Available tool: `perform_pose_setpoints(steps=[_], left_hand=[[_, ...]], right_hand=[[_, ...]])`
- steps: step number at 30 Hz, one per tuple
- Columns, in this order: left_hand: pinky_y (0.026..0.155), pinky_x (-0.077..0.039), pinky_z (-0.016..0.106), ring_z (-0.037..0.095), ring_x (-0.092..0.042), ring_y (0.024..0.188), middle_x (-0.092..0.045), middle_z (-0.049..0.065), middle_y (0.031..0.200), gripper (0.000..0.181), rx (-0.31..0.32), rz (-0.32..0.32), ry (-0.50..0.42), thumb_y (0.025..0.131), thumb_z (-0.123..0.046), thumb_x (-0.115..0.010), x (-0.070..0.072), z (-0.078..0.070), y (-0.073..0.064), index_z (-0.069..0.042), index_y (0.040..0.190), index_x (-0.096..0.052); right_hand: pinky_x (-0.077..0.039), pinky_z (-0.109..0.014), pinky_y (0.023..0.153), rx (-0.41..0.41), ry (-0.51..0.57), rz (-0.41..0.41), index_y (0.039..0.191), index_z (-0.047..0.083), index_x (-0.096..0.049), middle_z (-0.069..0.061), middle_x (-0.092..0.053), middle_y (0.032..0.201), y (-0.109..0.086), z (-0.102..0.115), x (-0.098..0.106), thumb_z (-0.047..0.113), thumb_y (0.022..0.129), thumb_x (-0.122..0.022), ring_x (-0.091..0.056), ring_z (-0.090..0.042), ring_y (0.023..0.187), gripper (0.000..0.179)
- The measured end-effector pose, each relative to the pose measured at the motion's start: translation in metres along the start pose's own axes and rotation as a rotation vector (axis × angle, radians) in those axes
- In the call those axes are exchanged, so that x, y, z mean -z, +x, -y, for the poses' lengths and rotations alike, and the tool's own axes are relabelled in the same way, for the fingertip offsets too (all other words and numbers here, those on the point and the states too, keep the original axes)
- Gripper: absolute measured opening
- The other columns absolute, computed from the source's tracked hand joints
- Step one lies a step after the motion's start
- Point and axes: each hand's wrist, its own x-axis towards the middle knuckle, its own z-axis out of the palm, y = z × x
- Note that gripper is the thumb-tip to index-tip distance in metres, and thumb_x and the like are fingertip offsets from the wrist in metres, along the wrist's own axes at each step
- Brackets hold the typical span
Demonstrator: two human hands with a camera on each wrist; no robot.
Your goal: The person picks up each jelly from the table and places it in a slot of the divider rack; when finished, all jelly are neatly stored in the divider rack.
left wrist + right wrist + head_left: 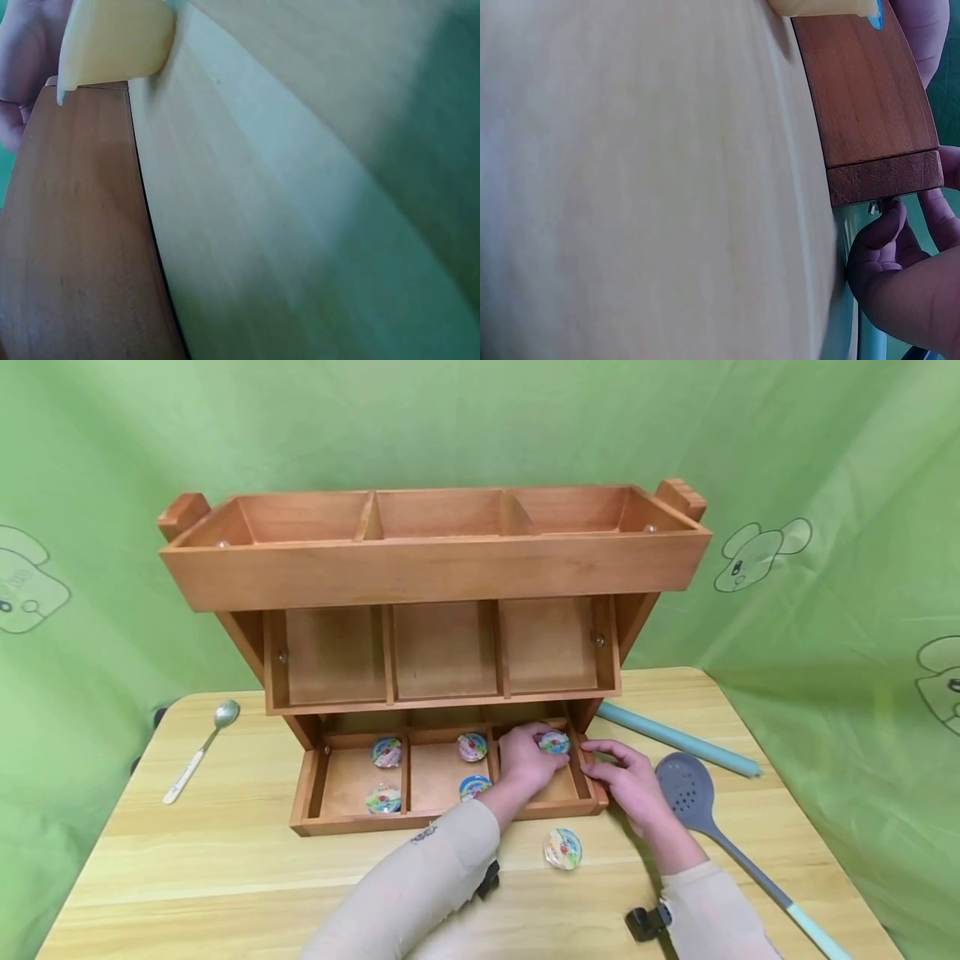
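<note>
My left hand [531, 762] reaches into the right compartment of the bottom tray [360, 824] of a three-tier wooden rack [442, 568]. Its thumb and fingers hold a small jelly cup [555, 742] with a printed blue lid. At the tray's right end, my right hand [633, 781] grips the end wall; in the right wrist view its thumb [889, 225] presses the outer side, below a finger at the top edge. A yellow jelly cup [120, 41] stands on the table in front of the tray.
Jelly cups lie in the left compartment [386, 752] and middle compartment [472, 747]. A skimmer [686, 789] and a teal rod [678, 739] lie on the right, beside my right forearm. On the left lies a spoon [202, 752]. Green cloth [450, 427] hangs behind the table.
</note>
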Motion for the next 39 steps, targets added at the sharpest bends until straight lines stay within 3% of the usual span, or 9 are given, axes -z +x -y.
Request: perform_pose_setpoints(steps=[4,13,21,30,34,39], left_hand=[[0.087,-0.05,0.029,0.019,-0.064,0.097,-0.071,0.0,0.098,0.048,-0.002,0.003,0.003,0.067,-0.014,-0.094,0.002,-0.001,-0.001,-0.011,0.111,-0.074],[0.091,-0.048,0.034,0.024,-0.058,0.103,-0.063,0.008,0.11,0.063,-0.075,0.049,0.15,0.064,-0.014,-0.09,0.018,-0.011,-0.015,-0.011,0.123,-0.068],[0.097,-0.047,0.036,0.025,-0.053,0.118,-0.056,0.008,0.13,0.075,-0.205,0.099,0.096,0.068,-0.011,-0.088,0.039,-0.013,-0.048,-0.011,0.137,-0.059],[0.092,-0.048,0.031,0.016,-0.054,0.112,-0.056,-0.003,0.124,0.075,-0.308,0.168,0.013,0.067,-0.017,-0.09,0.057,-0.011,-0.093,-0.012,0.135,-0.06],[0.093,-0.047,0.027,0.013,-0.055,0.111,-0.059,-0.003,0.121,0.071,-0.364,0.198,0.029,0.064,-0.018,-0.089,0.058,-0.006,-0.105,-0.012,0.131,-0.063],[0.09,-0.045,0.018,0.008,-0.058,0.104,-0.064,-0.005,0.114,0.063,-0.381,0.245,0.048,0.063,-0.015,-0.089,0.056,0.003,-0.114,-0.01,0.123,-0.068]], right_hand=[[-0.056,-0.032,0.078,-0.002,0.003,0.002,0.132,-0.004,-0.058,-0.024,-0.051,0.136,0.001,0.0,0.0,0.006,0.095,-0.066,-0.065,-0.024,0.097,0.04],[-0.057,-0.033,0.076,-0.005,0.02,0.004,0.132,-0.004,-0.057,-0.028,-0.054,0.131,0.002,-0.001,-0.001,0.005,0.094,-0.065,-0.067,-0.023,0.093,0.04],[-0.056,-0.033,0.077,0.007,0.004,0.0,0.132,-0.005,-0.058,-0.026,-0.053,0.134,0.001,0.0,-0.001,0.005,0.094,-0.066,-0.066,-0.023,0.095,0.04],[-0.056,-0.034,0.077,-0.002,-0.005,-0.006,0.132,-0.004,-0.058,-0.026,-0.053,0.132,0.0,0.0,-0.001,0.007,0.095,-0.066,-0.066,-0.025,0.095,0.04],[-0.056,-0.034,0.078,-0.009,-0.009,-0.015,0.132,-0.003,-0.059,-0.023,-0.052,0.134,0.0,-0.001,0.0,0.007,0.094,-0.068,-0.066,-0.028,0.097,0.04],[-0.056,-0.034,0.079,-0.008,0.004,-0.02,0.131,-0.003,-0.059,-0.023,-0.052,0.133,0.0,0.001,-0.002,0.006,0.092,-0.069,-0.066,-0.029,0.098,0.041]])
